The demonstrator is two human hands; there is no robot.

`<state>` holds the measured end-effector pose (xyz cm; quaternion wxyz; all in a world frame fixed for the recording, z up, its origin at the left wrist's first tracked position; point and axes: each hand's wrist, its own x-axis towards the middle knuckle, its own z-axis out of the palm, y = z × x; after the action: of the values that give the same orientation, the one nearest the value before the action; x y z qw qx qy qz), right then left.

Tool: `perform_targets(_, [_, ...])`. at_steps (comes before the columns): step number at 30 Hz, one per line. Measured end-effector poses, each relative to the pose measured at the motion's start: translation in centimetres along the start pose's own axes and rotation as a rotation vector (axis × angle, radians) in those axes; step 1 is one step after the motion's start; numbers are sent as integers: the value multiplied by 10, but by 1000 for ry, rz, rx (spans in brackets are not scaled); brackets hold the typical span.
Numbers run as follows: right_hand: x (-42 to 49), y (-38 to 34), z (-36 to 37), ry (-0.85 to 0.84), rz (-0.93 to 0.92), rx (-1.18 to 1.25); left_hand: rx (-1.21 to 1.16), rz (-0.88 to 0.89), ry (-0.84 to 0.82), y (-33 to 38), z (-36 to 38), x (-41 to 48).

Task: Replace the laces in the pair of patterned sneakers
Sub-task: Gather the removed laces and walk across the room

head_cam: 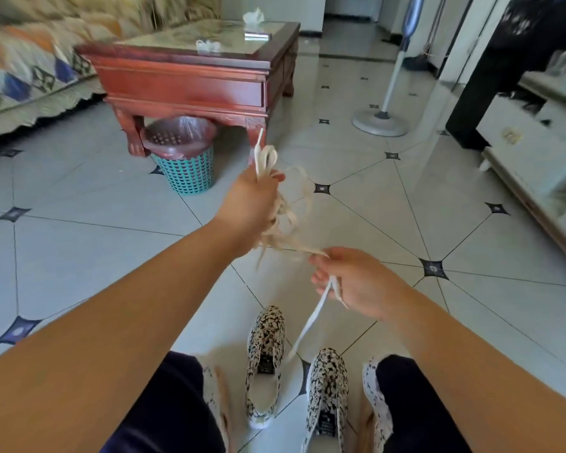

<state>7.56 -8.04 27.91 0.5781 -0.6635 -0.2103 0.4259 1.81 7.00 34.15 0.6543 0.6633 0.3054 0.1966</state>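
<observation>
Laces (285,220) gripped bunched in left hand (249,204), right hand (356,282) pinching 1 strand (311,325) over open floor (95,191)

Tiled floor (95,191): sneakers (265,354) side by side, just apart, below the grip. Bin (185,161) under table (190,76) beyond-left of grip. Fan base (379,122) beyond-right.

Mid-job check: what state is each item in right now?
Left hand: grips bundled white laces.
Right hand: pinches one strand, end dangling.
Left sneaker: upright on floor, unlaced.
Right sneaker: upright on floor, unlaced.
Basket: upright, bag-lined.
</observation>
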Motion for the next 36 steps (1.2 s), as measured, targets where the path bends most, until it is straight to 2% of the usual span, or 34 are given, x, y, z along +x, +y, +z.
perform_targets(2, [-4, -11, -8, 120, -62, 315, 226, 52, -33, -13, -9, -10])
perform_targets(5, [-3, -27, 5, 217, -146, 435, 274, 99, -262, -33, -9, -30])
perform_targets(8, [-7, -29, 27, 137, -149, 573, 274, 229, -424, -43, 5, -42])
perform_targets(9, [-8, -27, 29, 84, -153, 575, 308, 246, -391, -45, 10, -45])
perform_targets(11, [-9, -27, 31, 66, -111, 643, 393, 244, -222, -47, 16, -47])
perform_targets(13, [-15, -28, 39, 28, -136, 592, 421, 234, -143, -50, 19, -49])
perform_targets(15, [-15, -28, 40, 36, -174, 508, 288, 179, -130, -52, 18, -48])
perform_targets(19, [-5, -25, 28, 70, -221, 465, -167, -36, -188, -50, 9, -33])
perform_targets(21, [9, -17, 20, 56, -212, 365, -338, -111, -164, -50, 6, -21])
perform_targets(25, [49, 2, 15, 54, -64, 106, -588, -271, -26, -55, 8, 18])
perform_targets(28, [84, 9, 8, -153, 114, 184, -650, -291, 32, -50, 18, 65])
perform_targets(30, [111, 14, -2, -205, 226, 294, -637, -279, 58, -50, 27, 103])
perform_targets(32, [145, 18, -11, -248, 195, 489, -576, -240, 57, -53, 36, 139])
perform_targets(33, [164, 16, -14, -254, 160, 611, -485, -194, 55, -57, 40, 156])
perform_targets(36, [209, -6, -19, -199, 122, 856, 35, -19, 56, -70, 45, 192])
